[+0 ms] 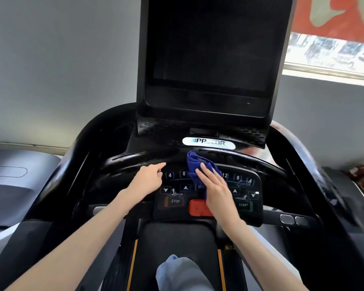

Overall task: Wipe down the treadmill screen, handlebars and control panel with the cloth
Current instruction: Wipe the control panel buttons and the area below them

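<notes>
The right hand [216, 190] lies flat, fingers straight, and presses the blue cloth [198, 164] on the control panel [246, 192] at the centre of the frame. The left hand [147, 179] holds nothing, forefinger stretched out. The palm is just above the red button [198, 207] and near START [243, 204], so a firm wipe could press one. The screen [210, 49] looks dark, perhaps unpowered.

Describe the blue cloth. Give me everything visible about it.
The cloth is deep blue, soft and fuzzy-looking, bunched into folds. It lies on the middle of the control panel, between the left 8 key and the 12 key. The right hand presses on its lower part with straight fingers; the left hand does not touch it.
</notes>
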`<state>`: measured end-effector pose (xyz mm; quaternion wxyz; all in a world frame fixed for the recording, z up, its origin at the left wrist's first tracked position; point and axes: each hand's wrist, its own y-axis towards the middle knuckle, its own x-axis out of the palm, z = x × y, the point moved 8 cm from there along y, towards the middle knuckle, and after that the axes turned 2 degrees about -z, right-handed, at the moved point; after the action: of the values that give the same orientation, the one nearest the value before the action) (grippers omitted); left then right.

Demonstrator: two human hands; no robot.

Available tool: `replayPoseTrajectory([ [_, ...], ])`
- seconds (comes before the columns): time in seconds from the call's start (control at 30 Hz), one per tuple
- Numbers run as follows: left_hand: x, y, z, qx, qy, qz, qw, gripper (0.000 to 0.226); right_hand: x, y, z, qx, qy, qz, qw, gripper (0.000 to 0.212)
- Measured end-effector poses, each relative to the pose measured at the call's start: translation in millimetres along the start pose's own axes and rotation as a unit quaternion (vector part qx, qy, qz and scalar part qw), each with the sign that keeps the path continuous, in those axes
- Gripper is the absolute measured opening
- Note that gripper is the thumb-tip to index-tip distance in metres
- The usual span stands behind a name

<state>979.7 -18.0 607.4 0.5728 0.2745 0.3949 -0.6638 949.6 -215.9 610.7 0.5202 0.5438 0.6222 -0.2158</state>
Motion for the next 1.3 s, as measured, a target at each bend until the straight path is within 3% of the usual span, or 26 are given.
replayPoseTrajectory([
  [0.03,-1,1,1,-0.001,0.0,0.004,1.0,0.046,6,-3,-10,-0.012,-0.003,-0.005,1.0,0.078],
  [0.13,-2,0,0,-0.007,-0.003,0.031,0.999,0.045,13,-23,-26,-0.17,-0.064,-0.05,0.982,0.068],
  [0.17,-1,-1,-2,-0.012,-0.01,0.037,0.999,0.044,4,-21,-12,-0.166,-0.069,-0.036,0.983,0.066],
  [0.27,-1,-4,-3,-0.026,-0.042,0.044,0.998,0.044,-12,-18,28,0.023,0.002,0.025,0.999,0.07],
  [0.3,-2,-4,-1,-0.029,-0.042,0.045,0.998,0.045,-9,-22,26,0.046,0.011,0.031,0.998,0.069],
  [0.43,-6,-2,12,-0.041,0.009,0.046,0.998,0.057,-6,-33,3,-0.113,-0.04,-0.02,0.993,0.065],
  [0.47,-6,-2,12,-0.047,0.012,0.044,0.998,0.058,-15,-28,14,-0.103,-0.039,-0.008,0.994,0.063],
  [0.57,-5,-3,7,-0.056,-0.007,0.049,0.997,0.057,-31,-18,40,0.057,0.025,0.069,0.996,0.062],
  [0.6,-5,-3,6,-0.058,-0.013,0.052,0.997,0.057,-27,-20,31,0.062,0.026,0.077,0.995,0.062],
  [0.73,-7,-6,7,-0.051,-0.027,0.047,0.997,0.064,-7,-34,7,-0.121,-0.066,0.008,0.99,0.06],
  [0.9,-7,-9,6,-0.047,-0.042,0.047,0.997,0.068,-40,-2,28,0.054,-0.052,0.11,0.991,0.048],
  [1.03,-6,-8,2,-0.038,-0.051,0.025,0.998,0.071,-32,30,17,0.104,-0.124,0.094,0.982,0.042],
  [1.13,-2,-7,0,-0.038,-0.065,0.02,0.997,0.069,-10,51,0,0.094,-0.107,0.066,0.988,0.04],
  [1.3,1,-4,-6,-0.039,-0.089,0.031,0.995,0.06,26,64,-58,-0.001,-0.068,0.03,0.997,0.039],
])
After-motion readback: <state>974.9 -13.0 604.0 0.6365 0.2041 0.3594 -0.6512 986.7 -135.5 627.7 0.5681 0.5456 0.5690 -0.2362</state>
